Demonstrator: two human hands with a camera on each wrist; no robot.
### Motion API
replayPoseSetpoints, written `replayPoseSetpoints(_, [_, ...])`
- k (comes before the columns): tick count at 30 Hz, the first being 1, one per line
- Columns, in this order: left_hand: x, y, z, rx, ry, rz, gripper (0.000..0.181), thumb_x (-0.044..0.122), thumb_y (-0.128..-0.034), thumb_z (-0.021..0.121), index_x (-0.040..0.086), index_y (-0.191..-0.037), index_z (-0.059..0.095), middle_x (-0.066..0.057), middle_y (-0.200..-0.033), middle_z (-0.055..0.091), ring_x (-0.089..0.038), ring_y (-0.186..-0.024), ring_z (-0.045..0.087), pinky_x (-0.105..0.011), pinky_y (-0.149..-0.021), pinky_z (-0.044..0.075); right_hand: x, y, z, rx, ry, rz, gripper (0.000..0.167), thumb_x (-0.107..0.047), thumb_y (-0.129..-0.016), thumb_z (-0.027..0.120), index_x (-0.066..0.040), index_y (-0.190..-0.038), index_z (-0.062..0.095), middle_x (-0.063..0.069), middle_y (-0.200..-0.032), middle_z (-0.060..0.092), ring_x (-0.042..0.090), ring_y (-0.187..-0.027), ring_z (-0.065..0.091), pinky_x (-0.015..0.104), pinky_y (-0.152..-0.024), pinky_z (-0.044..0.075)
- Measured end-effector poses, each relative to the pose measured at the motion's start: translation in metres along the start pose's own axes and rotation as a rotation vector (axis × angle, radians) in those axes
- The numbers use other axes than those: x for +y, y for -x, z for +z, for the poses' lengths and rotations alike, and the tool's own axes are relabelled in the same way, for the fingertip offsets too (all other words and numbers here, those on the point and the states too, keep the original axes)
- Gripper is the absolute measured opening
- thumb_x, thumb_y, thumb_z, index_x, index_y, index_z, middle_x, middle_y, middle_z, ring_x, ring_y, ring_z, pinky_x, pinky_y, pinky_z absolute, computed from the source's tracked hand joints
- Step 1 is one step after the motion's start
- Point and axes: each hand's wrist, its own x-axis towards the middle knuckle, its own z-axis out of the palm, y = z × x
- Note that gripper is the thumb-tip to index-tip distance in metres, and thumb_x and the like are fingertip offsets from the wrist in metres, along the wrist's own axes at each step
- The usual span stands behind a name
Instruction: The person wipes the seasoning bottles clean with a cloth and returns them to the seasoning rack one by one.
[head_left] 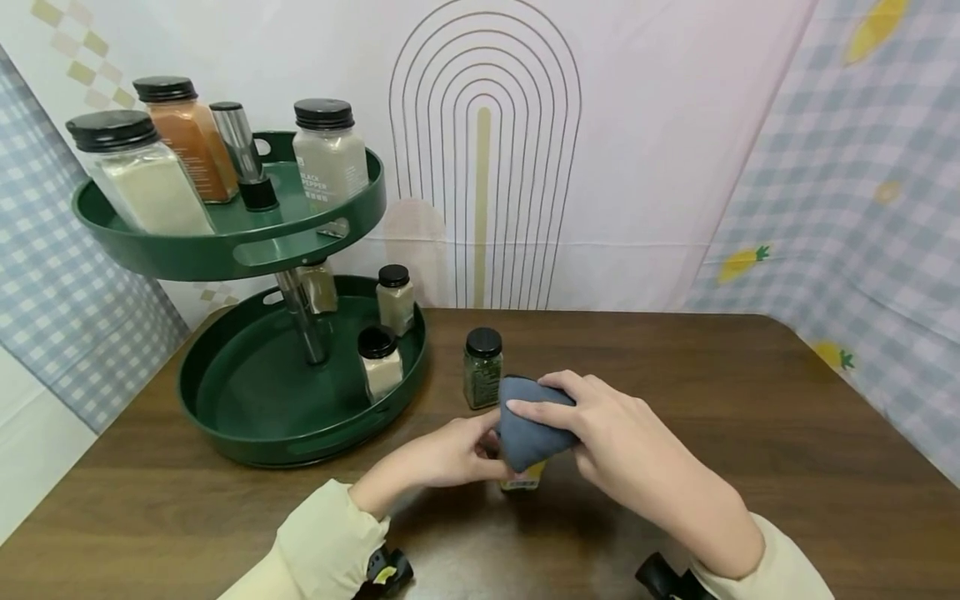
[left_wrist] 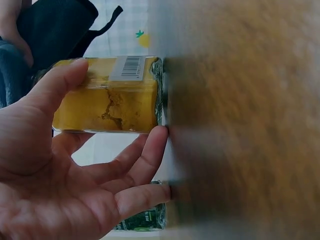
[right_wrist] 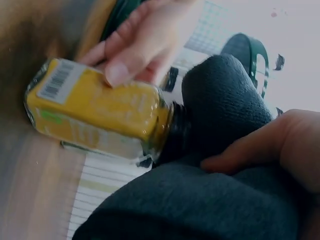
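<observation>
A glass spice jar of yellow powder (head_left: 527, 477) stands upright on the table, its barcode label showing in the left wrist view. My left hand (head_left: 459, 454) grips the jar's lower part between thumb and fingers. Over the jar's top, my right hand (head_left: 626, 437) holds a folded grey-blue cloth (head_left: 531, 423). In the right wrist view the cloth (right_wrist: 225, 100) lies against the jar's black lid (right_wrist: 175, 131) and covers part of it. Just behind stands a black-lidded jar of green herbs (head_left: 483, 371), apart from the cloth in the head view.
A two-tier green tray stand (head_left: 247, 450) stands at the left. Its upper tier holds a white jar (head_left: 153, 187), an orange jar (head_left: 195, 146), a metal grinder (head_left: 243, 154) and a black pepper jar (head_left: 330, 158). Small jars (head_left: 382, 371) sit on the lower tier. A patterned curtain hangs behind the table.
</observation>
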Motion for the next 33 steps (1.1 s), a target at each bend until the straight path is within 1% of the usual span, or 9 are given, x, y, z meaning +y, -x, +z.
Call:
replayPoseSetpoints(6, [0.002,0.001,-0.001,0.000,-0.025,-0.011,0.048,0.024,-0.0855,0.067,0.016,-0.127,0.044,-0.012,-0.109,0.066,-0.015,-0.093,0.064,-0.023,-0.074,0.049,0.004,0.000,-0.005,0.007,0.037,-0.011,0.068,0.016,-0.061,0.058,-0.029,-0.110,0.069,0.003,-0.110,0.061,0.020,-0.090,0.062,0.032,-0.055,0.047])
replayPoseSetpoints(10, [0.003,0.001,-0.001,-0.002,-0.027,-0.025,0.040,0.026,-0.0861,0.066,0.016,-0.120,0.047,-0.012,-0.109,0.066,-0.016,-0.093,0.064,-0.024,-0.075,0.050,0.004,0.001,-0.007,0.008,0.076,0.023,0.065,0.015,-0.061,0.059,-0.029,-0.108,0.070,0.003,-0.109,0.061,0.023,-0.088,0.061,0.031,-0.051,0.045])
replayPoseSetpoints(14, [0.002,0.001,-0.001,-0.006,-0.022,-0.037,0.033,0.028,-0.0862,0.066,0.017,-0.112,0.048,-0.010,-0.106,0.066,-0.015,-0.090,0.064,-0.024,-0.074,0.050,0.003,0.001,-0.009,-0.002,0.121,0.068,0.060,0.011,-0.062,0.065,-0.028,-0.107,0.071,0.005,-0.109,0.062,0.025,-0.089,0.061,0.032,-0.051,0.045])
replayPoseSetpoints(20, [0.003,0.001,-0.001,-0.004,-0.022,-0.044,0.034,0.029,-0.0856,0.067,0.019,-0.113,0.049,-0.008,-0.108,0.066,-0.015,-0.092,0.064,-0.026,-0.076,0.050,0.011,0.002,-0.009,-0.066,0.186,0.152,0.052,0.003,-0.065,0.074,-0.028,-0.107,0.070,0.009,-0.109,0.062,0.029,-0.091,0.061,0.035,-0.054,0.048])
replayPoseSetpoints(23, [0.003,0.002,-0.001,0.003,-0.026,-0.045,0.036,0.028,-0.0854,0.067,0.020,-0.115,0.049,-0.008,-0.109,0.065,-0.015,-0.093,0.063,-0.025,-0.076,0.050,0.019,0.002,-0.008,-0.123,0.221,0.197,0.050,0.001,-0.067,0.074,-0.027,-0.109,0.069,0.011,-0.110,0.061,0.031,-0.090,0.060,0.037,-0.056,0.049])
replayPoseSetpoints(26, [0.003,0.002,-0.001,0.005,-0.030,-0.044,0.037,0.029,-0.0852,0.067,0.020,-0.116,0.048,-0.009,-0.109,0.065,-0.015,-0.093,0.063,-0.025,-0.075,0.050,0.026,0.002,-0.008,-0.152,0.233,0.234,0.051,0.001,-0.069,0.072,-0.026,-0.112,0.068,0.013,-0.112,0.060,0.032,-0.091,0.060,0.035,-0.053,0.047])
replayPoseSetpoints(28, [0.002,0.002,-0.001,0.003,-0.030,-0.047,0.038,0.029,-0.0853,0.067,0.021,-0.117,0.048,-0.009,-0.110,0.065,-0.015,-0.094,0.063,-0.025,-0.076,0.050,0.027,0.002,-0.010,-0.117,0.208,0.240,0.054,0.004,-0.069,0.070,-0.025,-0.115,0.066,0.012,-0.113,0.060,0.032,-0.091,0.060,0.034,-0.050,0.045])
replayPoseSetpoints(30, [0.002,0.002,-0.002,0.000,-0.025,-0.046,0.038,0.029,-0.0852,0.067,0.021,-0.117,0.048,-0.009,-0.110,0.065,-0.015,-0.094,0.063,-0.026,-0.076,0.051,0.025,0.002,-0.011,-0.043,0.154,0.223,0.059,0.006,-0.068,0.068,-0.025,-0.118,0.064,0.011,-0.115,0.060,0.031,-0.095,0.060,0.034,-0.050,0.045])
replayPoseSetpoints(33, [0.001,0.001,-0.002,-0.003,-0.008,-0.038,0.043,0.028,-0.0854,0.067,0.020,-0.123,0.047,-0.009,-0.111,0.065,-0.015,-0.094,0.064,-0.025,-0.076,0.051,0.017,0.001,-0.011,0.064,0.069,0.142,0.067,0.010,-0.065,0.066,-0.026,-0.121,0.062,0.009,-0.117,0.060,0.028,-0.099,0.061,0.037,-0.056,0.049])
